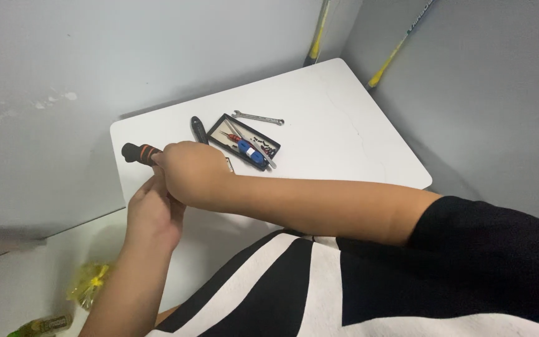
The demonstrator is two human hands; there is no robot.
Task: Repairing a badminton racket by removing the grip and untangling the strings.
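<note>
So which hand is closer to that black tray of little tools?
Right. The right hand lies just left of the black tray, almost beside it, gripping a black-and-orange handle. The left hand sits lower, farther from the tray.

Lots of bare white table lies at three o'clock. At twelve o'clock the black tray, the wrench and a dark tool are in the way.
</note>
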